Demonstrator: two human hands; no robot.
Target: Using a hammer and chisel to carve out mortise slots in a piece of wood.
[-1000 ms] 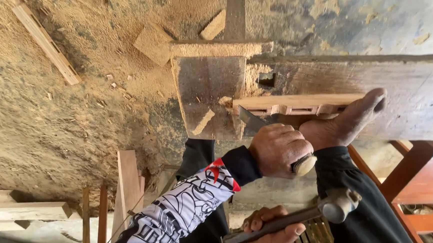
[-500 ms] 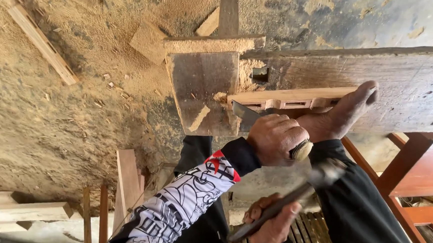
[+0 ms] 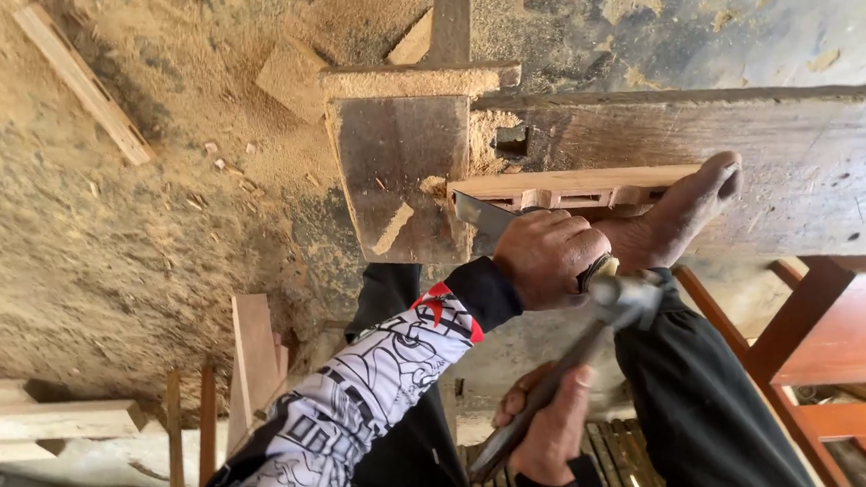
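Sawdust (image 3: pixel 153 226) covers the ground around a heavy weathered plank (image 3: pixel 818 167) that serves as the table. Against the plank's near edge lies a pale reddish wooden strip (image 3: pixel 577 187) with several square mortises cut along it, and a bare foot (image 3: pixel 675 213) presses on the strip's right part.

The left hand (image 3: pixel 547 256), in a patterned white and black sleeve with a dark cuff, is closed tightly around the handle of a chisel (image 3: pixel 485 217). The flat steel blade sticks out to the left of the fist and its tip rests at the strip's left end, so the strip sits just beyond the knuckles, touching the blade.

The right hand (image 3: pixel 547 431) is lower in the view, near the person's lap, with its fingers wrapped around the dark handle of a hammer (image 3: pixel 587 338). The handle runs up and to the right, and the metal head is at the butt of the chisel, just right of the left hand; whether it is touching the butt cannot be told because of blur.

A dark square block (image 3: pixel 397 181) lies left of the strip. Loose pale offcuts (image 3: pixel 82 82) rest in the sawdust, and red-brown furniture parts (image 3: pixel 847 349) stand at the right.
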